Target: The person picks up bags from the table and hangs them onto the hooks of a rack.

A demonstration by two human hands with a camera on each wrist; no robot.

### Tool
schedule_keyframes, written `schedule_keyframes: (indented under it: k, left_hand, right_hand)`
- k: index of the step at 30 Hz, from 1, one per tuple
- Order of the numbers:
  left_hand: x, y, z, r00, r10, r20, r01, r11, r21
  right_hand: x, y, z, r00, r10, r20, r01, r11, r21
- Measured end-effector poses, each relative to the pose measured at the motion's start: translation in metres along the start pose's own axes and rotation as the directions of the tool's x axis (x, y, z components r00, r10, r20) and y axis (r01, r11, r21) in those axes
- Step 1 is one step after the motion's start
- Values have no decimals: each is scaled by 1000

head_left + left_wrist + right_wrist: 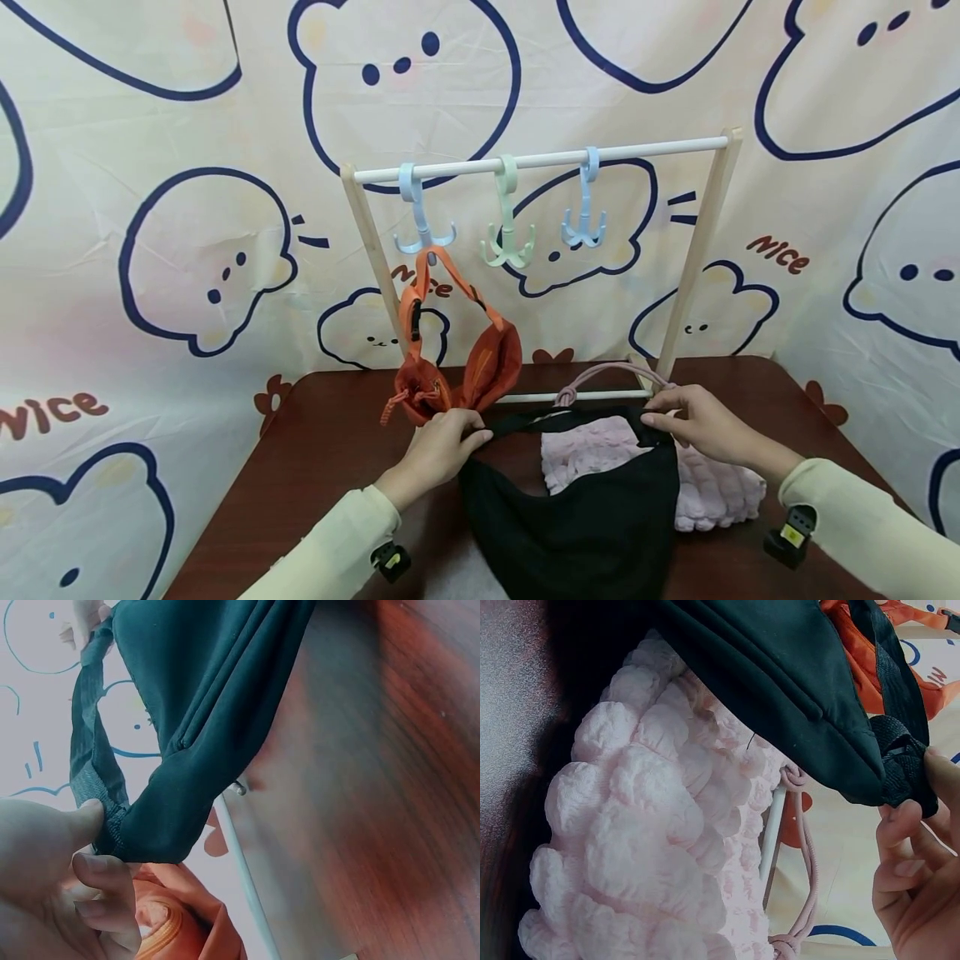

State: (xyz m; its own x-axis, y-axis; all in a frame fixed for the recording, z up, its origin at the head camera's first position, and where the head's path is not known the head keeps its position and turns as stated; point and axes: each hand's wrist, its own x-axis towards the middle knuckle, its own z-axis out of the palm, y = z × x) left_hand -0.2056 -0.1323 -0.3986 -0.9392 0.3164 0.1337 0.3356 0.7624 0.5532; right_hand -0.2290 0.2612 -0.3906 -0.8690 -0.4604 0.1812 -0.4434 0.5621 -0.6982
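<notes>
A black fabric bag (585,542) hangs slack between both hands, over the table. My left hand (441,450) pinches one top corner of it between thumb and fingers, where a strap meets the cloth. The opposite corner, with a bunched strap end (904,761), is pinched by my right hand (697,423). Behind the left hand, an orange bag (491,367) hangs by its strap from a light blue hook (422,225). A pink puffy bag (720,492) with a cord handle lies on the table behind the black bag, partly covered by it.
A wooden rack with a white bar (540,160) stands at the back of the brown table (300,467). A green hook (507,225) and another blue hook (585,208) hang bare from it. Behind is a patterned cloth backdrop (210,250).
</notes>
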Motion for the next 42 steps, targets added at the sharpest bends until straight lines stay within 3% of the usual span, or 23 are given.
schedule_keyframes:
  k: [42]
  left_hand:
    - [-2,10,-8,1000,25,-16,-24,999,24]
  right_hand:
    - [0,-12,-5,1000,27,0,-27,1000,-7]
